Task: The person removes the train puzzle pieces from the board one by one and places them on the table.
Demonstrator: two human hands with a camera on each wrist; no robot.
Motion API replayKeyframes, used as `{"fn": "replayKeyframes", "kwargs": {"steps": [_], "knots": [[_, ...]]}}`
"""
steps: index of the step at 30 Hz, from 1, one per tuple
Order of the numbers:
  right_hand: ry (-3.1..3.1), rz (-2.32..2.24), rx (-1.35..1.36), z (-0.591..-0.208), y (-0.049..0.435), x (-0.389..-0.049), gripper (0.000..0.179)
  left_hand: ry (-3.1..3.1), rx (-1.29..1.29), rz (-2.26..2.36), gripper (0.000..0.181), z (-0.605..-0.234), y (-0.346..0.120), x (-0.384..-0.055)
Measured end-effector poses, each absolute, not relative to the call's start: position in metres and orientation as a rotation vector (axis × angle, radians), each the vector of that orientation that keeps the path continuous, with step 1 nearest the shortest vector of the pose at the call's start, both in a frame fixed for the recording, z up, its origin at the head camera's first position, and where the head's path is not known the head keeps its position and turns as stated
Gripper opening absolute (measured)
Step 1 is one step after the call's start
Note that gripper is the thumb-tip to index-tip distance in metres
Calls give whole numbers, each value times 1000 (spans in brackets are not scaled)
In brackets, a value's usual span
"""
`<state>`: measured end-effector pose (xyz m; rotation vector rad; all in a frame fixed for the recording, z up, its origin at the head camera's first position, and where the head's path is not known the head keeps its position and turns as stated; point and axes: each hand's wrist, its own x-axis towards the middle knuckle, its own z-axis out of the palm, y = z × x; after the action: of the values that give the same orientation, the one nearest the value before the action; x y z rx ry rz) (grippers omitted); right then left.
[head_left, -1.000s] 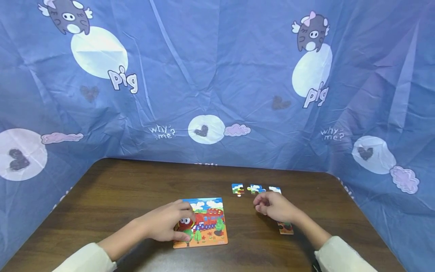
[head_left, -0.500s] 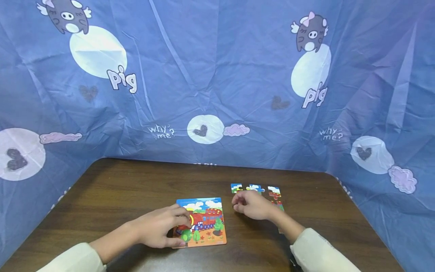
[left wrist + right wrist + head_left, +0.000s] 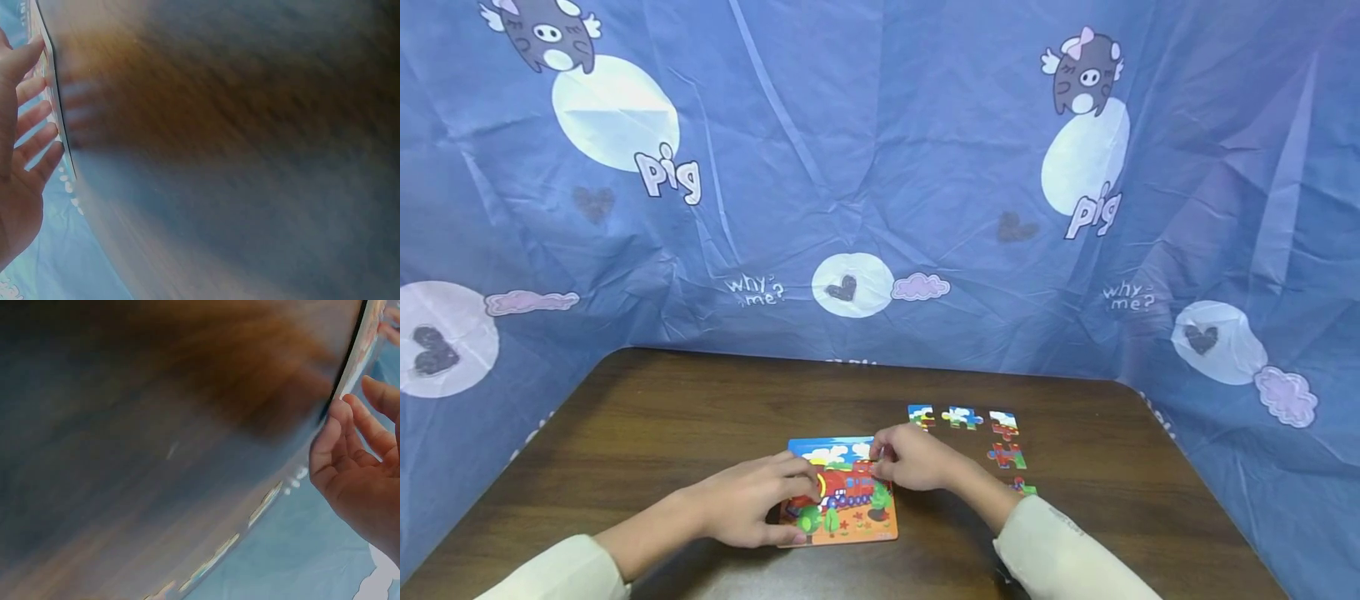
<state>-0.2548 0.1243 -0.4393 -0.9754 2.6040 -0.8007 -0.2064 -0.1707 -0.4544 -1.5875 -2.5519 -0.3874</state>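
Observation:
A square jigsaw puzzle with a red train picture lies on the table. My left hand rests at its left side, fingers spread over the picture and thumb near the lower edge. In the left wrist view the fingertips lie along the board's edge. My right hand is over the puzzle's right edge, its fingers loosely bent. The right wrist view shows the right thumb apart from the fingers, which are right at the board's edge, with nothing seen between them.
Several loose puzzle pieces lie to the right of the board, among them a sky piece in the back row and a red and green piece nearer. The brown wooden table meets a blue printed cloth at its back.
My right hand has moved left from among the loose pieces to the puzzle's right edge, uncovering pieces behind it. My left hand has shifted only slightly on the board.

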Motion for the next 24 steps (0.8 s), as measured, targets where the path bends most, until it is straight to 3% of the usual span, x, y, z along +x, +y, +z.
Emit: {"fn": "replayKeyframes", "kwargs": {"steps": [5, 15, 24], "knots": [[2583, -802, -1020, -441, 107, -251, 9, -2564, -1591, -386, 37, -453, -170, -205], [2635, -657, -1039, -442, 88, -250, 37, -2545, -1601, -394, 35, -452, -170, -205], [2633, -653, -925, -440, 81, -252, 43, -2546, -1598, -397, 35, -452, -171, -206]]}}
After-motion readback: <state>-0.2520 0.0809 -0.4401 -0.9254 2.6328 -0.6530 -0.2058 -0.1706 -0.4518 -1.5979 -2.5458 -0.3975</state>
